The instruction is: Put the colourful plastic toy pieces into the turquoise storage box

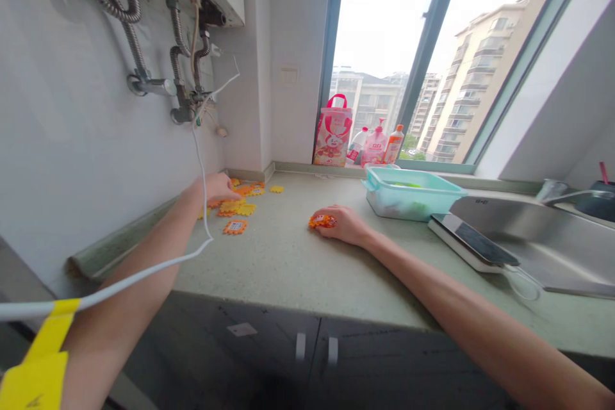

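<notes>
On the left part of the counter, my left hand (222,188) reaches into a loose pile of flat orange and yellow scalloped-edge pieces (233,206). Its fingers bend together at the pile, and I cannot make out what is between them. One orange piece with a white printed label (235,227) lies apart, nearer the front. A single yellow piece (276,189) lies to the right of the pile. My right hand (343,224) rests on the counter, its fingers closed around a small stack of orange scalloped pieces (321,221). The palm hides part of that stack.
A teal plastic basin (408,195) stands right of my right hand. A phone on a white block (473,243) lies by the steel sink (509,230). A white cable (202,166) hangs across my left forearm. Bottles (375,146) and a pink bag (334,136) line the windowsill.
</notes>
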{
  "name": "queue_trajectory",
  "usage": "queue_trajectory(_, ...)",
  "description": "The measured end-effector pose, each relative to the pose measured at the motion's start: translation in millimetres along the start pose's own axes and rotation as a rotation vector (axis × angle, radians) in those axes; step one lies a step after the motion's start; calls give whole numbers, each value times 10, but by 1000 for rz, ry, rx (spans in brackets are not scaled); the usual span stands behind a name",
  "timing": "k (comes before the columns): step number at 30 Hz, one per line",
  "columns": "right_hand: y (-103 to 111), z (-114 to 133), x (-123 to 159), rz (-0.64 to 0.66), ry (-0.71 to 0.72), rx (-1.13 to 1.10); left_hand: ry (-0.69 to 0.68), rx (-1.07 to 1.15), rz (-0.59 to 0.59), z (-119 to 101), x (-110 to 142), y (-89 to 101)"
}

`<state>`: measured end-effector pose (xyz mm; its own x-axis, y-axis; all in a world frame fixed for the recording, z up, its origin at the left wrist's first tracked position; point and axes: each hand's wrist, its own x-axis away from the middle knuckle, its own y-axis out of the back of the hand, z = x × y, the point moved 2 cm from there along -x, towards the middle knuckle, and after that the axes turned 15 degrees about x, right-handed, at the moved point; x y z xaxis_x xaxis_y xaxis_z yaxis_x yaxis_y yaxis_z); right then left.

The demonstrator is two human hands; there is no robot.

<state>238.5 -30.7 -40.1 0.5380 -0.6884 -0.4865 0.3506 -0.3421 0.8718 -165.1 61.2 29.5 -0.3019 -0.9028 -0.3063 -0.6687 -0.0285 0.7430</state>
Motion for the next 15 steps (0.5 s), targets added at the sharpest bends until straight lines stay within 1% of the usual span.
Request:
queue_trajectory(1, 9, -54, 1, -4, -17, -3, 20, -59, -27, -106, 7, -79)
queue_trajectory(2, 19, -112, 3, -9, -37, -12, 14, -99, -42, -233, 21, -197)
queue_trajectory(3, 31, -171, 7, -14, -63, -33, -46, -78, -1, -380, 41, -364)
queue_trajectory(5, 57, -267, 19, -34, -132, -123, -161, -18, 146, -681, 101, -789)
queue_trajectory(7, 81, -300, 28, -72, -193, -234, -309, 17, 300, -952, 168, -1226)
queue_trajectory(8, 91, -285, 29, -98, -209, -272, -357, 44, 323, -1055, 187, -1395)
queue_trajectory(9, 98, -250, 26, -127, -211, -289, -381, 60, 333, -1128, 192, -1517)
queue_trajectory(10, 100, -200, 20, -156, -201, -283, -389, 66, 345, -1168, 184, -1582)
queue_trajectory(11, 95, -141, 11, -176, -178, -260, -380, 72, 363, -1175, 165, -1586)
queue_trajectory(12, 81, -78, 1, -181, -146, -226, -357, 69, 382, -1148, 139, -1528)
queue_trajectory(13, 57, -17, -10, -164, -104, -188, -329, 56, 398, -1087, 110, -1414)
queue_trajectory(14, 26, 36, -19, -130, -60, -151, -285, 33, 415, -995, 83, -1255)
queue_trajectory(15, -9, 77, -26, -84, -19, -120, -254, -22, 368, -879, 56, -1053)
